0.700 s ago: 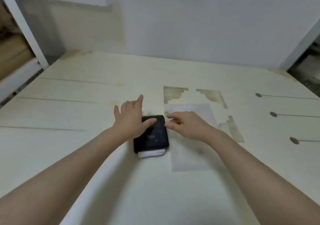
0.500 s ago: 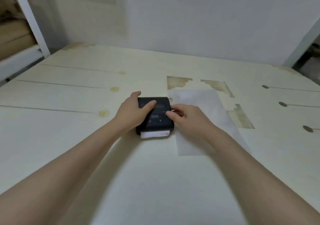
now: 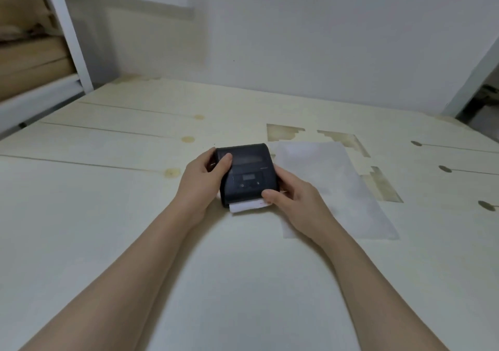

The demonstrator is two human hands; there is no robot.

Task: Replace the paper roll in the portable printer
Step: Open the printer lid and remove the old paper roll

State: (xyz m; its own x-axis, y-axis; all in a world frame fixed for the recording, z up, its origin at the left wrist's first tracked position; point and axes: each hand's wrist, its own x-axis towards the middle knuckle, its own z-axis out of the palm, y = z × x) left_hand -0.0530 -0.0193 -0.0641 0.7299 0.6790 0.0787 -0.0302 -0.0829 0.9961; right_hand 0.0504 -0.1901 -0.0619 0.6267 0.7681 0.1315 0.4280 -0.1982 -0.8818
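A small black portable printer [image 3: 248,174] sits at the middle of the pale wooden table [image 3: 108,215], its lid shut and a small screen and buttons on top. A strip of white paper [image 3: 247,206] sticks out of its near edge. My left hand [image 3: 201,182] grips the printer's left side, thumb on the top. My right hand [image 3: 294,199] holds the right side, with the thumb at the near right corner by the paper strip. No spare paper roll is in view.
A thin white sheet [image 3: 332,188] lies flat on the table just right of the printer, partly under my right hand. A white shelf post [image 3: 67,32] with brown boxes stands at the far left. A grey wall runs behind the table.
Both hands closed around the printer's sides. The left thumb came onto the top and the right thumb moved to the near right corner. The view shifted closer.
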